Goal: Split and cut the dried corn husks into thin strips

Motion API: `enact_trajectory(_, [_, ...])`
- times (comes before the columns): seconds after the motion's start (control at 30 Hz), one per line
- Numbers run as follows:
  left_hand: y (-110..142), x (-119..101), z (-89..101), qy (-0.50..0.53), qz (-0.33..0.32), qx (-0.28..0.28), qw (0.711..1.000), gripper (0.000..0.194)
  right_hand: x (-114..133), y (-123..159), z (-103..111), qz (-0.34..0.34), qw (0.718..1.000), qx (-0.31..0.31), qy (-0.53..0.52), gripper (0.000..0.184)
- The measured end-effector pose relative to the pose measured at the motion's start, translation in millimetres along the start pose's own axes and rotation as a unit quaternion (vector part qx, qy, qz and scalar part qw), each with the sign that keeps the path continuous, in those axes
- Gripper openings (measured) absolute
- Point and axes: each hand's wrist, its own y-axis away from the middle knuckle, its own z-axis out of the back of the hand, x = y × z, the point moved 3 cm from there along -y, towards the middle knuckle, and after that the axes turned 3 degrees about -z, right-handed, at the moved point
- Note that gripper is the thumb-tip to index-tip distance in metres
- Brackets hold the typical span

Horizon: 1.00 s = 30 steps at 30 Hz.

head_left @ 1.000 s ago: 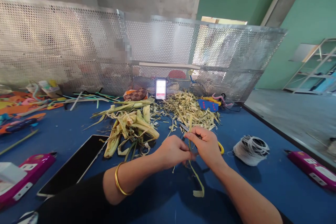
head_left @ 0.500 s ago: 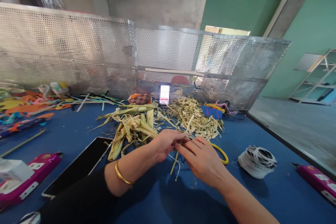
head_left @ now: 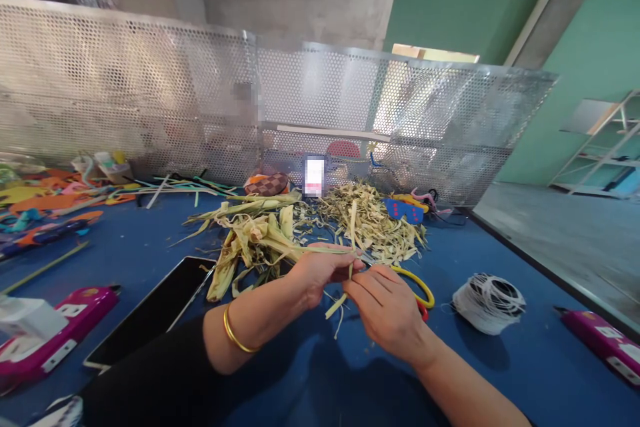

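Between my two hands are narrow strips of corn husk, one standing up and another end hanging below. My left hand is closed, pinching the strips between thumb and fingers. Against it, my right hand has its fingers bent and pressed together on the strips' lower part; its fingertips are partly hidden. Thin white string ends dangle under the hands. Behind my right hand lie scissors with a yellow handle, a bit of red showing. Whole corn husks lie beyond my left hand, and a heap of husk scraps beyond my right.
A ball of white string sits to the right, near a magenta power strip. On the left are a dark tablet-like device and another magenta strip. A lit phone stands before the perforated metal screen.
The upright husk strip now stands straighter, and its lower end has swung left. My right hand has shifted slightly, showing more of the scissors' red part.
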Motion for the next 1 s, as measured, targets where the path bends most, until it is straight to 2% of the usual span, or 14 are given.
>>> enact_trajectory(0.27, [0.9,1.4,1.4,0.014,0.010,-0.016,1.000,0.010,1.5,3.7,-5.9,-0.003,1.000,-0.007,-0.012,0.024])
enact_trajectory(0.43, [-2.2,-11.7,4.7,0.002,0.023,0.026,0.999,0.009,-4.7,1.8,-1.7,-0.033,0.998,-0.024,-0.043,0.023])
enact_trajectory(0.5, [-2.7,-17.1,5.6,0.000,0.030,0.037,0.999,0.011,-12.9,3.5,2.4,-0.096,0.992,-0.066,-0.050,0.024])
enact_trajectory(0.6, [-1.6,-19.9,5.7,-0.002,0.039,0.046,0.998,0.021,-30.8,9.3,3.2,-0.251,0.960,-0.110,-0.053,0.021])
enact_trajectory(0.7, [0.6,-17.9,4.9,-0.039,0.009,0.047,0.998,0.018,-43.1,12.7,-9.0,-0.356,0.919,-0.030,-0.164,0.019])
enact_trajectory(0.77, [1.4,-15.3,4.1,-0.081,-0.028,0.046,0.995,0.015,-44.8,13.4,-18.2,-0.391,0.884,0.039,-0.254,0.022])
enact_trajectory(0.83, [0.5,-12.0,3.2,-0.127,-0.061,0.050,0.989,0.011,-43.2,13.4,-22.8,-0.408,0.861,0.078,-0.294,0.028])
enact_trajectory(0.9, [-2.3,-8.7,3.3,-0.170,-0.091,0.042,0.980,0.009,-40.5,12.8,-22.6,-0.411,0.862,0.089,-0.282,0.032])
enact_trajectory(1.0, [-7.7,-5.3,5.3,-0.216,-0.133,0.011,0.967,0.006,-35.5,11.3,-18.7,-0.390,0.888,0.083,-0.229,0.029])
